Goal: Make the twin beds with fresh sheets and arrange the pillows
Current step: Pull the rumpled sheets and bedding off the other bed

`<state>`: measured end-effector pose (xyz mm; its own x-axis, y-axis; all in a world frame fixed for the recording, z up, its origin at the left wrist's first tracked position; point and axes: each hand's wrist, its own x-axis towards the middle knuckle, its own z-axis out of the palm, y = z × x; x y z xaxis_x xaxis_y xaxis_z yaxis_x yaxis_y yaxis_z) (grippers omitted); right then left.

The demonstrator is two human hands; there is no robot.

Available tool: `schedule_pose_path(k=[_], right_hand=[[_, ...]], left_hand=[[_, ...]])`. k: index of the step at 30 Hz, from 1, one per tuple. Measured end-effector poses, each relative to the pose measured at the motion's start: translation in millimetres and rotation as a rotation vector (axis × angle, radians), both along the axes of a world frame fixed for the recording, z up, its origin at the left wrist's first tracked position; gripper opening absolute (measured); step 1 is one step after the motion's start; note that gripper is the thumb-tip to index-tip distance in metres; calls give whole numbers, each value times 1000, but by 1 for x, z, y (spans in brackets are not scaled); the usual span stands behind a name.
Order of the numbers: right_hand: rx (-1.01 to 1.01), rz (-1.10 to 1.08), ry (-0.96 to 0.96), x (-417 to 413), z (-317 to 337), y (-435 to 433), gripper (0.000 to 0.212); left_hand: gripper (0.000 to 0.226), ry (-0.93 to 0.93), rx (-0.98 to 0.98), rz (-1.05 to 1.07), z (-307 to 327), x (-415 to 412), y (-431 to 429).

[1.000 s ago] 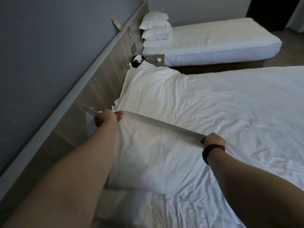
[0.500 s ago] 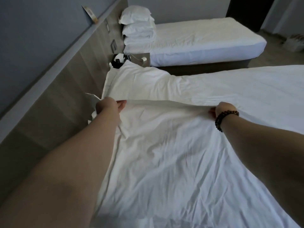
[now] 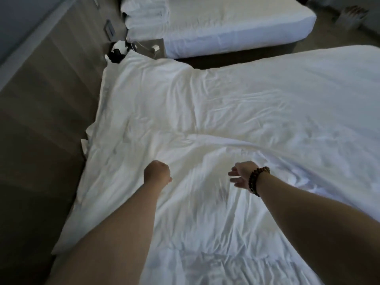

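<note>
Left hand (image 3: 157,171): fingers curled under, low on the sheet (image 3: 216,103). Whether they pinch cloth cannot be told.

Right hand (image 3: 241,174), beaded bracelet (image 3: 257,181) at the wrist: fingers loosely spread, holding nothing, just above the cloth; blurred.

Sheet: white, spread over the near bed (image 3: 67,239), creased, with one raised fold beyond the hands. Its left edge lies along the wooden headboard panel (image 3: 51,99). Judged light, limp and not fragile; likely to bunch if taken mid-span. Best held at hem or corners, one hand each side.

Far bed (image 3: 236,21): covered, with pillows (image 3: 146,15) stacked at its head.
</note>
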<state>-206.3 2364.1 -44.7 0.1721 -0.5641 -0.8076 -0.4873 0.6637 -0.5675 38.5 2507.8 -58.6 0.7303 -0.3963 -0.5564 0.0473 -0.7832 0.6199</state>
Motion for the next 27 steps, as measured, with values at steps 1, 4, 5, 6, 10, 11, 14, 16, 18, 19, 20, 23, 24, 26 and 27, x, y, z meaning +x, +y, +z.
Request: schedule_pose_path(k=[1,4,5,6,10,11,14,16,18,19,20,23,24,26,27], right_hand=[[29,-16,16,-15,2,13,27],[125,-101,11,-73,-2,51,29],[158,-139,20,-96,-3,64,30],[183,-182,31,-119,-1,75,31],[269,-363,30,-218,8,117,33],[285,-403,32,-244,14,126,34],[310,-523,12,-327,29,146,35],[306,-586,2,-386,38,151,35],[297,-630,20,-446,45,154,35],[290,-642,13,-476,49,154,35],[283,-658,-1,-506,51,153,35],[264,-706,-11,-594,64,149,35],[269,-721,-20,-623,67,149,34],[285,-785,-65,-682,73,150,35],[293,-819,-79,-709,77,151,36]], left_hand=[[25,-53,12,-82,-1,-21,6],[22,-22,82,-337,5,-82,22],[22,-5,102,-406,9,-107,26],[23,2,130,-465,17,-128,26],[22,97,116,-591,45,-226,24],[22,117,108,-588,50,-252,23],[26,194,131,-625,62,-339,17],[27,244,148,-657,69,-398,12],[19,298,167,-647,77,-455,8],[16,339,176,-644,82,-484,6],[16,379,179,-627,86,-513,5],[13,429,137,-502,89,-594,4],[11,435,141,-466,87,-621,5],[10,453,152,-438,87,-675,5],[10,460,155,-425,88,-700,5]])
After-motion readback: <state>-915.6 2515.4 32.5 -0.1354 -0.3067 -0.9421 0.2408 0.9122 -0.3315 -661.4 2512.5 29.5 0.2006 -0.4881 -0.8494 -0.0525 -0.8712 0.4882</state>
